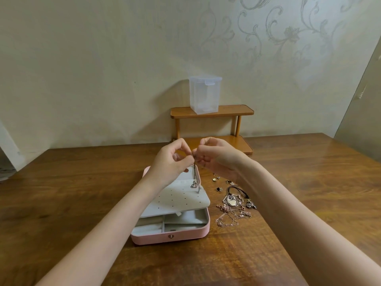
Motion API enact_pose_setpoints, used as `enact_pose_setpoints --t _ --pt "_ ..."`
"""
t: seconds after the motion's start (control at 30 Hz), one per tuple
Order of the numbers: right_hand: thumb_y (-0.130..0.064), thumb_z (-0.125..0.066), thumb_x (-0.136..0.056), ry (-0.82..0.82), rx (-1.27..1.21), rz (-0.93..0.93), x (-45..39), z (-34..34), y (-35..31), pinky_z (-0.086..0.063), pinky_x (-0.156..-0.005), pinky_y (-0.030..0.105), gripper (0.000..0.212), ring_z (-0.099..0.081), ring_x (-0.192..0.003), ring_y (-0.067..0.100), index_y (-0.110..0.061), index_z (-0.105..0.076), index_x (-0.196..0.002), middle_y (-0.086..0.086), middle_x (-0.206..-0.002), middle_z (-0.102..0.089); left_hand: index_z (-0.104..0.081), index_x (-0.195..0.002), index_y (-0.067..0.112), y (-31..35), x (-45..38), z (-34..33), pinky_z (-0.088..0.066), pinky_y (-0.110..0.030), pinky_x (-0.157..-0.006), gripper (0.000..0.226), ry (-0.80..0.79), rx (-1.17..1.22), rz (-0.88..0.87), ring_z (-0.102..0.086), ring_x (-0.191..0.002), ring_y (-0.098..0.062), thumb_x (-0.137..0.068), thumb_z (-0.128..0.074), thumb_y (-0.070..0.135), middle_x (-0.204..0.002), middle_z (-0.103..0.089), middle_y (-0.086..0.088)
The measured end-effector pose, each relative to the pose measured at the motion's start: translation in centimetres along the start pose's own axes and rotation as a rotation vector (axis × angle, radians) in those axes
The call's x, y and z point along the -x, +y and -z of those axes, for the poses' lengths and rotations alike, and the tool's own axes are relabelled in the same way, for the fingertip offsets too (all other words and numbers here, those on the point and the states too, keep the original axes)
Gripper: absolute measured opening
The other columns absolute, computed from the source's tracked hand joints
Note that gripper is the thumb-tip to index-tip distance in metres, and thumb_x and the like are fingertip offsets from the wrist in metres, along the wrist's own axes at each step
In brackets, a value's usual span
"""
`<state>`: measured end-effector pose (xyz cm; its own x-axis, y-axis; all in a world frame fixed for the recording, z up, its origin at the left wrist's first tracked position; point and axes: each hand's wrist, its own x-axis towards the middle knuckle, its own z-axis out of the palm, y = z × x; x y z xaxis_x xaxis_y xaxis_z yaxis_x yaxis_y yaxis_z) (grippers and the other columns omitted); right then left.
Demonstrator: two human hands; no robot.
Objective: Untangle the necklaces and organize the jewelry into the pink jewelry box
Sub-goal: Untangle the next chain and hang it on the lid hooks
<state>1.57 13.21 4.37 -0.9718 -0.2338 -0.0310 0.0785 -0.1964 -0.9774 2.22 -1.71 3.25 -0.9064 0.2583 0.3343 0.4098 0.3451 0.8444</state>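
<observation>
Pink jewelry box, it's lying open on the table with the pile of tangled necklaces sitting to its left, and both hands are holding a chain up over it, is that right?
Not quite. The head view shows the pile of tangled necklaces to the right of the pink jewelry box, not its left. The rest holds: the box lies open on the table, and the left hand and right hand pinch a chain above it.

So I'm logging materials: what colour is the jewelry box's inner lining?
Pale grey-white lining, inside the pink jewelry box; seen in the head view.

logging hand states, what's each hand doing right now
Left hand: pinching the top of the silver necklace, which hangs over the pink jewelry box.
Right hand: pinching the same chain.
</observation>
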Motion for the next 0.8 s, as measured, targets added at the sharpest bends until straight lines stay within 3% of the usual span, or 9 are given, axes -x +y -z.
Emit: enact_pose_setpoints --t 0.13,0.2,0.33,0.43,0.53,0.57,0.7,0.8 --pt "0.008 -0.061 -0.08 0.044 0.286 0.042 0.0 -0.2 -0.1 -0.042 -0.066 0.029 0.025 -0.05 -0.067 0.017 -0.009 -0.046 -0.09 0.009 -0.076 -0.052 -0.054 -0.071 0.012 0.6 -0.3 -0.1 -0.045 -0.029 -0.061 0.017 0.022 -0.373 -0.188 -0.051 -0.061 -0.007 -0.076 -0.07 0.015 -0.071 -0.054 0.007" --pt "0.006 -0.064 -0.079 0.065 0.373 0.048 0.1 -0.4 -0.4 -0.042 -0.068 0.031 0.027 -0.05 -0.071 0.019 -0.01 -0.046 -0.091 0.009 -0.078 -0.051 -0.054 -0.07 0.01 0.8 -0.4 -0.1 -0.043 -0.028 -0.059 0.019 0.023 -0.392 -0.205 -0.05 -0.06 -0.006 -0.075 -0.072 0.016 -0.07 -0.054 0.007" --pt "0.009 -0.057 -0.083 0.032 0.162 0.01 0.2 -0.3 -0.5 -0.042 -0.065 0.026 0.023 -0.05 -0.064 0.015 -0.009 -0.044 -0.087 0.009 -0.074 -0.051 -0.052 -0.067 0.01 0.4 -0.5 0.1 -0.04 -0.022 -0.063 0.018 0.04 -0.14 -0.117 -0.048 -0.064 -0.004 -0.077 -0.067 0.014 -0.077 -0.051 0.002" --pt "0.009 -0.048 -0.087 -0.042 -0.042 -0.036 0.4 -0.4 -0.3 -0.04 -0.066 0.023 0.022 -0.046 -0.062 0.013 -0.01 -0.044 -0.076 0.008 -0.069 -0.048 -0.052 -0.059 0.021 0.3 -0.3 -0.2 -0.04 -0.021 -0.069 0.021 0.047 0.192 -0.009 -0.046 -0.069 -0.004 -0.078 -0.059 0.014 -0.077 -0.05 0.006" --pt "0.006 -0.046 -0.086 -0.073 -0.127 -0.063 0.2 -0.9 -0.2 -0.044 -0.065 0.021 0.014 -0.049 -0.066 0.016 -0.003 -0.052 -0.077 0.011 -0.075 -0.052 -0.048 -0.059 0.016 0.5 -0.3 -0.7 -0.044 -0.017 -0.06 0.032 0.041 0.598 0.101 -0.047 -0.071 -0.014 -0.087 -0.048 -0.002 -0.072 -0.05 0.003" --pt "0.005 -0.047 -0.085 -0.071 -0.137 -0.069 0.2 -0.9 -0.2 -0.045 -0.065 0.021 0.012 -0.05 -0.068 0.017 -0.001 -0.054 -0.079 0.012 -0.076 -0.052 -0.047 -0.061 0.014 0.5 -0.3 -0.7 -0.044 -0.017 -0.058 0.032 0.043 0.6 0.099 -0.048 -0.072 -0.015 -0.088 -0.046 -0.004 -0.072 -0.051 0.003" --pt "0.006 -0.052 -0.085 -0.072 -0.119 -0.054 0.4 -0.2 -0.4 -0.047 -0.068 0.022 0.012 -0.054 -0.065 0.015 -0.005 -0.053 -0.08 0.011 -0.075 -0.056 -0.056 -0.07 0.014 0.3 -0.5 0.2 -0.048 -0.018 -0.069 0.021 0.039 0.249 -0.043 -0.056 -0.07 -0.004 -0.086 -0.058 0.001 -0.07 -0.061 0.012" --pt "0.001 -0.064 -0.075 -0.119 -0.096 -0.046 0.6 0.3 -0.9 -0.052 -0.067 0.02 0.018 -0.058 -0.065 0.013 -0.008 -0.055 -0.089 0.007 -0.075 -0.061 -0.06 -0.07 0.024 0.4 -0.6 1.0 -0.048 -0.034 -0.078 0.017 -0.007 0.175 -0.045 -0.056 -0.077 -0.015 -0.082 -0.066 0.014 -0.078 -0.065 0.005"
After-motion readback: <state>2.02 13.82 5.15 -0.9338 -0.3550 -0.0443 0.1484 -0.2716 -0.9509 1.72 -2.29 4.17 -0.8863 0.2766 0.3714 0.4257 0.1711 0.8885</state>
